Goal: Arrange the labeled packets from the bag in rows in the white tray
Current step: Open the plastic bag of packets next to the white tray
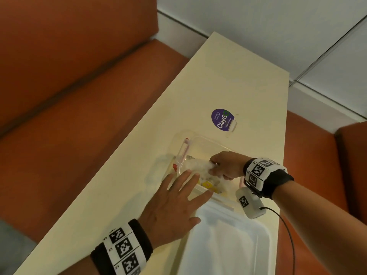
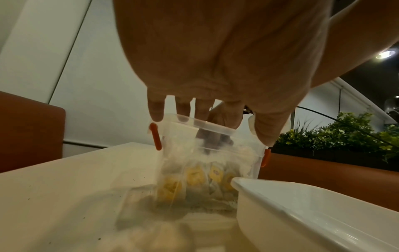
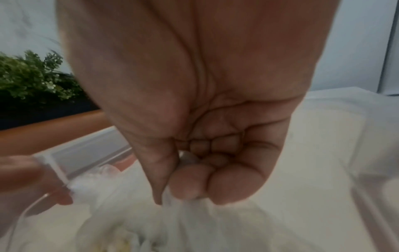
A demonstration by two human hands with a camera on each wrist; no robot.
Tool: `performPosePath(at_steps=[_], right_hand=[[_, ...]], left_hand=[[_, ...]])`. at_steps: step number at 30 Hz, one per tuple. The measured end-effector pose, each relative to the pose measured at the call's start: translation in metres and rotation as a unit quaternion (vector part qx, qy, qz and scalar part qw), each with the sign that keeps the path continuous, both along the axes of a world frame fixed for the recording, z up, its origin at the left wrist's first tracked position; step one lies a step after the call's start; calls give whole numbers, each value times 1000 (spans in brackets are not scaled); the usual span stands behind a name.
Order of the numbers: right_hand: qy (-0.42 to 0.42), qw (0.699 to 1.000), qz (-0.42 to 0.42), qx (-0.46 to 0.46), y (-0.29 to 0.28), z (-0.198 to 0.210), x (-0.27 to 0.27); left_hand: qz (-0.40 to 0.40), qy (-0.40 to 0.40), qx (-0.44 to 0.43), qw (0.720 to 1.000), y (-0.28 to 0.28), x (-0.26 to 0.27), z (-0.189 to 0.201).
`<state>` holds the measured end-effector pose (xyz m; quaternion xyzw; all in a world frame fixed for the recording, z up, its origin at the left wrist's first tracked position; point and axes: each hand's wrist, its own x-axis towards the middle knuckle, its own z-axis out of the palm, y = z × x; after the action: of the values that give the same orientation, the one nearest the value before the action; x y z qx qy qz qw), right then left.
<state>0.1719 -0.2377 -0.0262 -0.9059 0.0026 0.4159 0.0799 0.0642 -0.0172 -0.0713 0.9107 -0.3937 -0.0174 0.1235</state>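
A clear plastic container (image 1: 183, 153) with red clips stands on the cream table (image 1: 228, 76). Inside it sits a crumpled clear bag (image 1: 196, 165) holding several yellow-labelled packets (image 1: 207, 184). My right hand (image 1: 224, 167) reaches into the container and grips the bag's gathered top; in the right wrist view this hand (image 3: 187, 187) pinches the bag (image 3: 194, 221) between thumb and curled fingers. My left hand (image 1: 178, 199) lies flat with straight fingers on the container's near rim (image 2: 215, 127). The packets (image 2: 195, 177) show through the wall. The white tray (image 1: 228, 245) sits just in front, with nothing visible in it.
A purple round sticker (image 1: 222, 120) marks the table beyond the container, with a clear lid edge (image 1: 233, 126) beside it. Orange bench seats (image 1: 79, 96) run along the left and right of the table. A planter with greenery (image 2: 345, 136) stands behind.
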Motion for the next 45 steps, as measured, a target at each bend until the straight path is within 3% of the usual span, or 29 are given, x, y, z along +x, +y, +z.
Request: performPosePath(at_steps=[5,10,14,17,20,23,30,36,39,42,45], right_hand=[[-66,990,-90,92,-12,30,-15],[-153,952,-174,201,-21,67,-51],[-224,889,-250,310,-17,84,-98],[-266,817,-308,409,0,88,-145],[-268,758,-345,484,25,82,-192],[-246,724,-379,522,51,67,-235],[-179,687,-455,537,108,19,-285],[-149,706,-508,471,136,-29,-279],[-132,720,-531,426,132,-39,-281],[-210,786,-469,345,117,-36,-293],[-284,868,-352,204,96,-27,-317]], left_hand=[[5,5,4,1000,-2,2,1],[1,9,-13,1000,0,0,3],[27,32,-90,995,8,-17,18],[66,78,-177,979,24,-47,35],[83,109,-237,962,45,-88,46],[107,140,-273,946,69,-131,50],[217,226,-327,892,111,-192,40],[266,342,-263,862,100,-174,14],[282,362,-246,853,86,-152,5],[286,337,-201,874,73,-134,6],[258,272,-134,917,58,-127,9]])
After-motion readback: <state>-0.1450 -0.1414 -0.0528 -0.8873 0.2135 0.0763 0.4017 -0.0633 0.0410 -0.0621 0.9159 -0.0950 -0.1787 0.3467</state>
